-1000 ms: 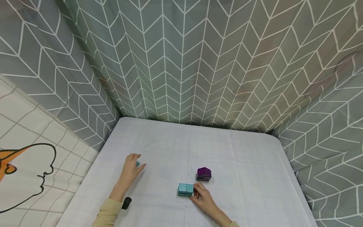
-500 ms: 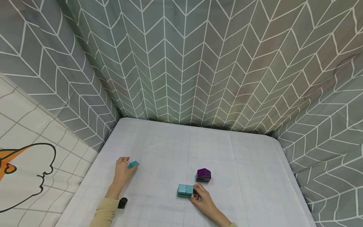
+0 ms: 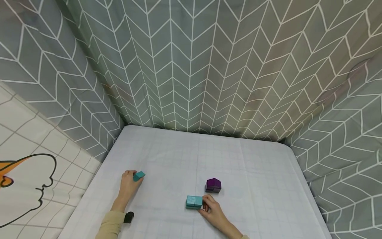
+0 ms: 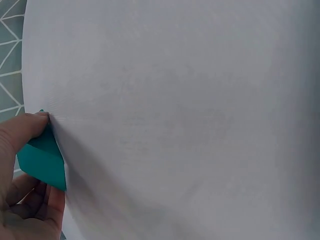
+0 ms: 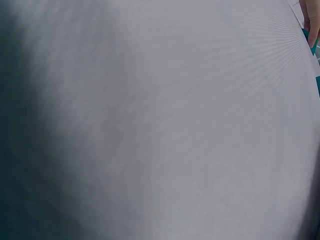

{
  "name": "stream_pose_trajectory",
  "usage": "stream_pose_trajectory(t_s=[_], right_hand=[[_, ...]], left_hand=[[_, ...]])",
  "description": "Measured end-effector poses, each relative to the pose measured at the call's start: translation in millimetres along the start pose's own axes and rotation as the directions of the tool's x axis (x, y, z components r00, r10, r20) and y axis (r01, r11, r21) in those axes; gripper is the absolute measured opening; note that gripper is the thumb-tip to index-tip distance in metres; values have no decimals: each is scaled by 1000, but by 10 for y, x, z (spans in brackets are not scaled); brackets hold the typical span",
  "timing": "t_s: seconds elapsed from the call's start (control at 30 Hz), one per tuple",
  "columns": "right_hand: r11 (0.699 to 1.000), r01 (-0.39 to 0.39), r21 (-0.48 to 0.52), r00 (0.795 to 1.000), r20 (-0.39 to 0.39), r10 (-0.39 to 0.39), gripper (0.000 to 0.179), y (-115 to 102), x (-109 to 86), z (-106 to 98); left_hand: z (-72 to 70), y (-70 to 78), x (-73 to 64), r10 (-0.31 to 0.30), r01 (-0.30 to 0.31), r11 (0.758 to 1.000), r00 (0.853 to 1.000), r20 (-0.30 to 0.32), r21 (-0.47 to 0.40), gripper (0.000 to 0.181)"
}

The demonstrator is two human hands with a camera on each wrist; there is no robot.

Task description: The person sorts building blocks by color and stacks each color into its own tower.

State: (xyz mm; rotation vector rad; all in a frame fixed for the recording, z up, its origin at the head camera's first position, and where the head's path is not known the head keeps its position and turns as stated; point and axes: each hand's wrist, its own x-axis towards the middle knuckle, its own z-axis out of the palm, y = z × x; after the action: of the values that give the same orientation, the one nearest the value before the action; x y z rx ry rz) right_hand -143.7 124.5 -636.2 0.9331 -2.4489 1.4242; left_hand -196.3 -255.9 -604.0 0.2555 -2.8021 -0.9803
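Observation:
In the head view my left hand (image 3: 127, 185) pinches a teal block (image 3: 138, 176) at the left of the table. The left wrist view shows this block (image 4: 42, 162) with slanted faces, the thumb along its upper edge and fingertips beneath. Nearer the middle, my right hand (image 3: 214, 209) holds the right end of a compact group of light teal blocks (image 3: 194, 202) between thumb and index finger; the other fingers are curled under. In the right wrist view a few fingertips touch a teal piece (image 5: 310, 42) at the top right corner; I cannot tell which hand it is.
A dark purple house-shaped block (image 3: 213, 185) stands just behind the right hand. A small black object (image 3: 129, 217) sits beside the left sleeve. White cloth covers the table (image 3: 253, 169); a patterned grey curtain (image 3: 191, 66) rises along its far edge.
My left fingers, spread around the teal block a second ago, have closed on it. The left hand has drawn slightly left and nearer, with the block turned. The right hand has stayed put.

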Motion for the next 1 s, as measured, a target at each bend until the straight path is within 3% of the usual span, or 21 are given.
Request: stream_pose_trajectory(t_s=[0.27, 0.57, 0.83, 1.0], right_hand=[[1000, -6, 5, 1000, 1, 6, 35, -6, -8, 3], [1000, -22, 15, 1000, 1, 22, 36, 2, -29, 19], [999, -34, 6, 999, 4, 34, 35, 5, -24, 11], [1000, -29, 8, 1000, 1, 29, 34, 1, -20, 8]], left_hand=[[19, -17, -65, 20, -21, 1000, 999, -45, -1, 39], [-8, -37, -42, 33, -33, 999, 999, -40, -5, 35], [-104, 14, 95, 62, -63, 998, 995, -81, -13, 33], [-189, 200, 211, 111, -113, 994, 985, -134, -3, 34]])
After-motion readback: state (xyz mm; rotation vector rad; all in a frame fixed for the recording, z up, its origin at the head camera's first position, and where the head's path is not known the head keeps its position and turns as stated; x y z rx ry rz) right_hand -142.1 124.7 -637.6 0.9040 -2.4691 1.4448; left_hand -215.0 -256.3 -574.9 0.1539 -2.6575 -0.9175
